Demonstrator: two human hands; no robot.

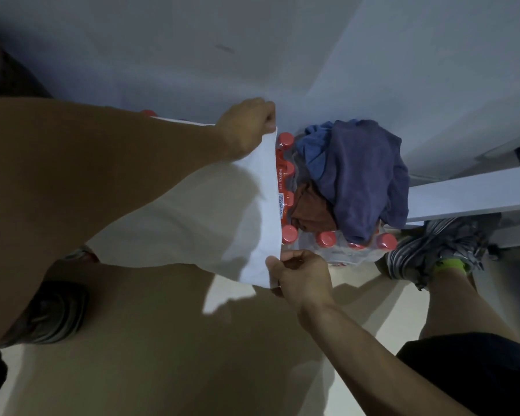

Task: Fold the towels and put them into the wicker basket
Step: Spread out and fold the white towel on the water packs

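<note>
Two hands holding one white towel (198,205) by its far edge, stretched flat between them. Left hand (246,124) pinching the upper corner, fingers curled over the cloth. Right hand (297,277) pinching the lower corner, thumb on top, fingers underneath. Just beyond both hands, a shrink-wrapped pack of bottles with red caps (326,238), partly hidden behind the towel edge. On top of the pack, to the far side of the right hand, a crumpled blue towel (364,169) and under it a brown towel (309,211). Right of the right hand, a grey striped sneaker (433,250) on the pale floor (252,370). Wicker basket not visible.
</note>
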